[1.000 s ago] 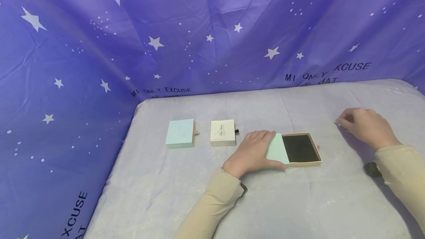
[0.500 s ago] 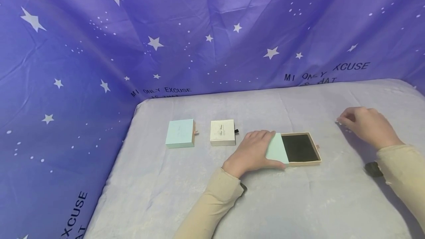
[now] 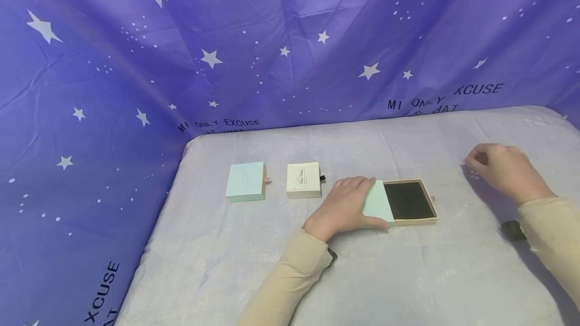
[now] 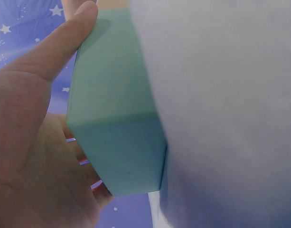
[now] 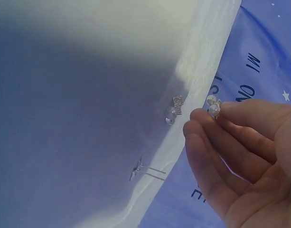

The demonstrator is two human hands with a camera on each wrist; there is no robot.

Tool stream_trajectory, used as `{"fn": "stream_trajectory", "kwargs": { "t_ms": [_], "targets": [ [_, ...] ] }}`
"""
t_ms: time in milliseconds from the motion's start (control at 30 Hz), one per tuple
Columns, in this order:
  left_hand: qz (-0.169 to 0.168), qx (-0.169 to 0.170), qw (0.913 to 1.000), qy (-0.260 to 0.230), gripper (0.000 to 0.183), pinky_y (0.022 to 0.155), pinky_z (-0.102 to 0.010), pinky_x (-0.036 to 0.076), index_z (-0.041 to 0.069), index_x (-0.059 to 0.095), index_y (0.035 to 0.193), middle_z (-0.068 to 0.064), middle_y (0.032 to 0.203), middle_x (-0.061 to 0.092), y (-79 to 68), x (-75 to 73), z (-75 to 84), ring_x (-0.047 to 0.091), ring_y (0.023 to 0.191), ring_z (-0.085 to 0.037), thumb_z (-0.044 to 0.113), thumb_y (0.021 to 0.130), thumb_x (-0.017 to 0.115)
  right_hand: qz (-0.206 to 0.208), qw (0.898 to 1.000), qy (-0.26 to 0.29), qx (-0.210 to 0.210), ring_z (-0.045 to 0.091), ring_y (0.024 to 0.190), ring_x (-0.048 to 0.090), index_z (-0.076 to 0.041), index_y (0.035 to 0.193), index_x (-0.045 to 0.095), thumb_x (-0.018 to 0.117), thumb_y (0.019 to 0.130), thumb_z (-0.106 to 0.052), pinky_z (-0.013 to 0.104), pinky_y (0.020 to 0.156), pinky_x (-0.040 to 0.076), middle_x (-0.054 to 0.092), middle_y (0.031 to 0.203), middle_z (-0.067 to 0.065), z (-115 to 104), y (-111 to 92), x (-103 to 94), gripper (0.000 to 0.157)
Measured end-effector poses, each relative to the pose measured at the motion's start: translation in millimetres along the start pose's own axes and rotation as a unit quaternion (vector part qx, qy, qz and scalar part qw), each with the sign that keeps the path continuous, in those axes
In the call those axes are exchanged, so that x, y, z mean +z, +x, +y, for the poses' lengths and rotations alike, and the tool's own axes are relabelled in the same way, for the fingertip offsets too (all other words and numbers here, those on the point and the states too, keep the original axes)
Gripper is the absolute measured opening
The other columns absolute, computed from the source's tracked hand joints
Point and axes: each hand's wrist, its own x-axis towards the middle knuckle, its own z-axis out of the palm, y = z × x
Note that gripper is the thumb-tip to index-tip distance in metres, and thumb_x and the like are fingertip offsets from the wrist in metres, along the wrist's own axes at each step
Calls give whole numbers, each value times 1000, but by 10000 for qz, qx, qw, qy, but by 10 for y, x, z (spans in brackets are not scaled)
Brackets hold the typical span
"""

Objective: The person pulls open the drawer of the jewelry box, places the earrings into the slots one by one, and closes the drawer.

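My left hand (image 3: 342, 208) grips the mint-green sleeve (image 3: 378, 204) of a drawer box, with the thumb along its near side and the fingers over its top and far side. In the left wrist view the green sleeve (image 4: 117, 76) sits between thumb and fingers. Its drawer (image 3: 410, 200), lined in black, is pulled out to the right and looks bare. My right hand (image 3: 509, 171) hovers above the cloth to the right. In the right wrist view its thumb and fingertips pinch a small piece of jewelry (image 5: 214, 107) with clear stones.
Below the right hand lie a glittering square-and-round stone piece (image 5: 174, 109) and a silver item with two thin prongs (image 5: 140, 170). A light-blue box (image 3: 246, 181) and a cream box (image 3: 303, 180), both shut, stand left. A starry purple curtain (image 3: 254, 24) hangs behind.
My right hand has moved slightly to the right and away from me. The left hand and the pulled-out box look unchanged.
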Motion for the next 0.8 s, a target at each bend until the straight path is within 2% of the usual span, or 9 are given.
{"fn": "stream_trajectory", "kwargs": {
  "t_ms": [333,633,800],
  "targets": [
    [29,34,10000,-35,103,115,-30,30,15,36,152,4,147,48,-4,-4,-10,42,137,-14,72,74,70,-62,9997,-169,-153,46,81,64,5,93,69,65,93,-15,60,75,45,71,85,21,0,-11,-6,20],
    [29,20,10000,-32,103,114,-30,30,16,36,152,4,147,47,-3,2,-16,42,137,-13,72,74,70,-132,9999,-33,23,56,90,59,5,93,65,62,92,-13,65,79,42,68,95,30,-10,-2,-19,19],
    [25,15,10000,-38,102,114,-30,30,16,36,153,4,147,47,-4,3,-9,42,136,-13,72,74,70,-261,9996,85,52,56,92,59,6,95,65,62,92,-11,66,81,42,67,95,31,-3,-11,-9,18]
  ]
}}
